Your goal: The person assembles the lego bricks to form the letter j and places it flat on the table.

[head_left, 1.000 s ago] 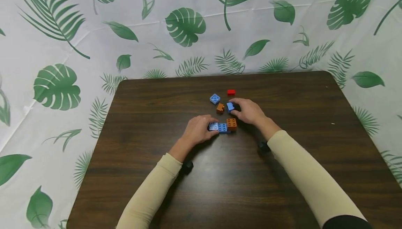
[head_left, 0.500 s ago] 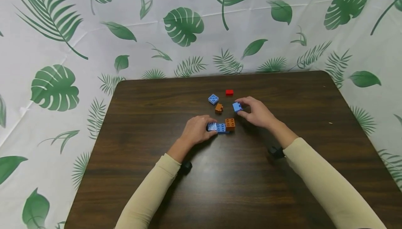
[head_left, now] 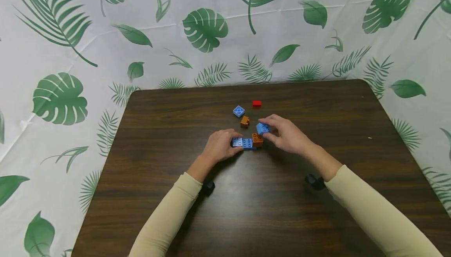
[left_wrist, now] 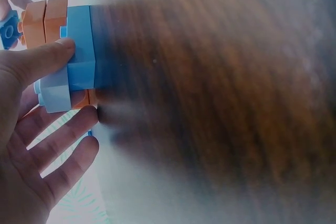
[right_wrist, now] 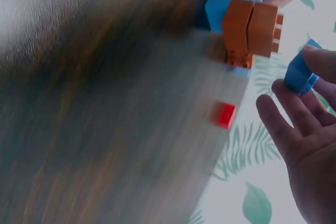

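Observation:
At the table's middle stands a small build of toy building bricks: a blue brick [left_wrist: 81, 45] at the bottom, a light blue brick [left_wrist: 55, 92] on its left part, and two stacked orange bricks [right_wrist: 250, 27] on its right end. My left hand [head_left: 220, 146] grips the build at its left end, thumb on the near side and fingers around the far side. My right hand [head_left: 287, 133] pinches another blue brick [head_left: 262, 128] between thumb and fingers. That brick is held in the air just above the orange bricks, tilted and apart from them.
Behind the build lie a loose orange brick [head_left: 245, 122] on its side, an upturned light blue brick [head_left: 239, 111] and a small red brick [head_left: 257, 103]. The dark wooden table [head_left: 169, 120] ends at a leaf-patterned white cloth [head_left: 155, 53].
My right hand has lifted the blue brick from beside the loose orange brick, moved it right, then brought it back towards the stacked orange bricks. My left hand stays on the build.

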Demonstrator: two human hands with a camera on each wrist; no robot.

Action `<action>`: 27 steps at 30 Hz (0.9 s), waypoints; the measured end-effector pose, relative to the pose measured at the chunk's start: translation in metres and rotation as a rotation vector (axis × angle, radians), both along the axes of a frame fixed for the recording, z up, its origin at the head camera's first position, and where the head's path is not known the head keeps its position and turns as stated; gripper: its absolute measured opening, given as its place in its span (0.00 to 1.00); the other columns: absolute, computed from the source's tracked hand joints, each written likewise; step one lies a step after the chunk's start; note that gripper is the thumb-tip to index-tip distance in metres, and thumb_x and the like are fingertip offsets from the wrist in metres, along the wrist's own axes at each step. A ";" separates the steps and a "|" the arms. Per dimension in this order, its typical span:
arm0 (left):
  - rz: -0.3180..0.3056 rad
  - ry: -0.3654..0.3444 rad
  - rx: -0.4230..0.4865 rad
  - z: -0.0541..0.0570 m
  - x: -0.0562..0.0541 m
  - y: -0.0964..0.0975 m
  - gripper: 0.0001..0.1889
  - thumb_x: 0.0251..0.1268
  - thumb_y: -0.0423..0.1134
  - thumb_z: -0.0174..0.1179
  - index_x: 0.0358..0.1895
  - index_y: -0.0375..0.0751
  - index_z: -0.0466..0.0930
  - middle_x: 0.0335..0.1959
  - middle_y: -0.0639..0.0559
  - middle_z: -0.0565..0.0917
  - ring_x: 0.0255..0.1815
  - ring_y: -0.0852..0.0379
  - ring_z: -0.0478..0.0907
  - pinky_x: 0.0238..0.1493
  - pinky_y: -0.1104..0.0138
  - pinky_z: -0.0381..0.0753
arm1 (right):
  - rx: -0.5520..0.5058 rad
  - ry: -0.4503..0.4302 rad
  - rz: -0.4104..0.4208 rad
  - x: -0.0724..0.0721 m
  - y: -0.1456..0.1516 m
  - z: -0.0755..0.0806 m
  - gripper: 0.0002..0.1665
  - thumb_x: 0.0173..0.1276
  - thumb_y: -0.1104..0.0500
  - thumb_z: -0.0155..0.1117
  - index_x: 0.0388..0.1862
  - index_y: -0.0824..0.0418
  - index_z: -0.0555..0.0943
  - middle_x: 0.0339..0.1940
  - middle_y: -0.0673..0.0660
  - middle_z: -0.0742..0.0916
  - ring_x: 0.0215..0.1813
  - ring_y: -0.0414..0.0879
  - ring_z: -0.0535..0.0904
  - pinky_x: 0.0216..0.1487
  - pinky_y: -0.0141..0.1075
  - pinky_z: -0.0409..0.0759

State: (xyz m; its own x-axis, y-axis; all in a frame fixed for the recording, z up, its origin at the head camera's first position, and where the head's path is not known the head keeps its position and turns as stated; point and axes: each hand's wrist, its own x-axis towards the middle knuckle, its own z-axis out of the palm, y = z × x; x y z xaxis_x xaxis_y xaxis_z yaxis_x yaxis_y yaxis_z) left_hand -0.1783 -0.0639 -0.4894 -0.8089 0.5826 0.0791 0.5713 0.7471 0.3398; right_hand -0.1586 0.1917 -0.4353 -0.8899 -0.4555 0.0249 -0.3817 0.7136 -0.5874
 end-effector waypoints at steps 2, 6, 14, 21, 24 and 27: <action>0.001 -0.005 0.001 0.000 0.000 0.000 0.21 0.59 0.55 0.68 0.54 0.53 0.85 0.44 0.58 0.83 0.41 0.59 0.80 0.42 0.62 0.77 | 0.006 0.008 0.005 0.003 -0.003 0.001 0.31 0.69 0.58 0.67 0.70 0.56 0.72 0.58 0.54 0.79 0.54 0.49 0.78 0.53 0.48 0.78; 0.001 -0.011 0.002 0.000 0.000 0.000 0.21 0.59 0.55 0.68 0.54 0.53 0.85 0.43 0.58 0.83 0.39 0.60 0.78 0.40 0.63 0.77 | 0.030 0.019 0.001 0.008 -0.006 0.000 0.31 0.68 0.56 0.68 0.69 0.56 0.73 0.58 0.55 0.80 0.56 0.51 0.78 0.56 0.51 0.76; 0.003 -0.002 0.011 0.000 0.000 0.000 0.21 0.59 0.54 0.69 0.53 0.53 0.85 0.41 0.59 0.83 0.35 0.62 0.75 0.37 0.65 0.75 | 0.084 0.079 0.018 0.009 -0.013 -0.004 0.29 0.67 0.56 0.69 0.66 0.56 0.76 0.56 0.54 0.81 0.54 0.49 0.78 0.56 0.49 0.76; 0.001 0.010 0.017 -0.001 0.000 0.000 0.21 0.58 0.55 0.69 0.53 0.53 0.85 0.40 0.60 0.82 0.32 0.64 0.74 0.34 0.66 0.74 | 0.161 0.119 0.044 0.010 -0.017 -0.006 0.28 0.68 0.54 0.68 0.66 0.55 0.76 0.57 0.53 0.80 0.53 0.47 0.79 0.54 0.48 0.77; -0.001 0.011 0.012 -0.001 -0.001 0.000 0.21 0.58 0.55 0.69 0.53 0.53 0.85 0.40 0.60 0.82 0.32 0.64 0.74 0.34 0.66 0.74 | 0.190 0.135 0.054 0.011 -0.018 -0.005 0.28 0.68 0.54 0.68 0.66 0.55 0.76 0.57 0.53 0.80 0.51 0.47 0.80 0.51 0.47 0.79; -0.003 0.010 0.009 -0.002 -0.001 0.000 0.21 0.59 0.55 0.69 0.54 0.53 0.85 0.41 0.60 0.82 0.33 0.64 0.75 0.35 0.66 0.75 | 0.213 0.157 0.059 0.011 -0.018 -0.006 0.28 0.67 0.53 0.68 0.66 0.54 0.77 0.57 0.53 0.80 0.47 0.46 0.81 0.48 0.46 0.80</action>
